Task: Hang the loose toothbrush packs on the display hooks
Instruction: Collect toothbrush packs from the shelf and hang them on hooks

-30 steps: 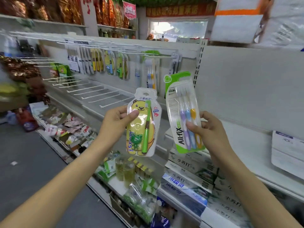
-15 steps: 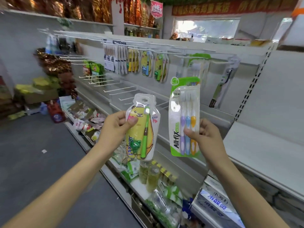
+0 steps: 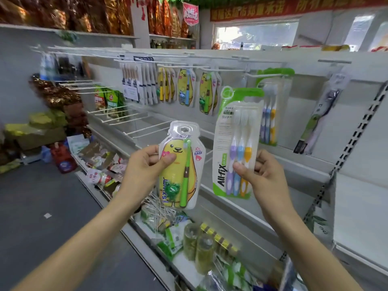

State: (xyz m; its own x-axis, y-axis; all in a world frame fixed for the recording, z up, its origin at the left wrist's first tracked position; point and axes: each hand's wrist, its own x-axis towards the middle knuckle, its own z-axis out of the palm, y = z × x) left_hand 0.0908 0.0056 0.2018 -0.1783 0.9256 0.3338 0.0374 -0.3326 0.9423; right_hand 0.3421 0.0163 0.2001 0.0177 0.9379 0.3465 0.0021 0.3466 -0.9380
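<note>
My left hand pinches a yellow bear-shaped baby toothbrush pack with a green brush, held upright. My right hand pinches a green-and-white three-brush pack by its lower half. Both packs are in front of the white display wall, below its top row of hooks. Matching yellow bear packs hang on those hooks, and a matching green three-brush pack hangs just behind the one in my right hand.
Several bare white hooks stick out left of my hands. A dark single toothbrush pack hangs at the right. Loose goods and bottles fill the lower shelf. The grey aisle floor lies to the left.
My view has swung left and nearer the hook wall. Both hands have stayed raised with their packs, which now sit closer to the hanging matching packs.
</note>
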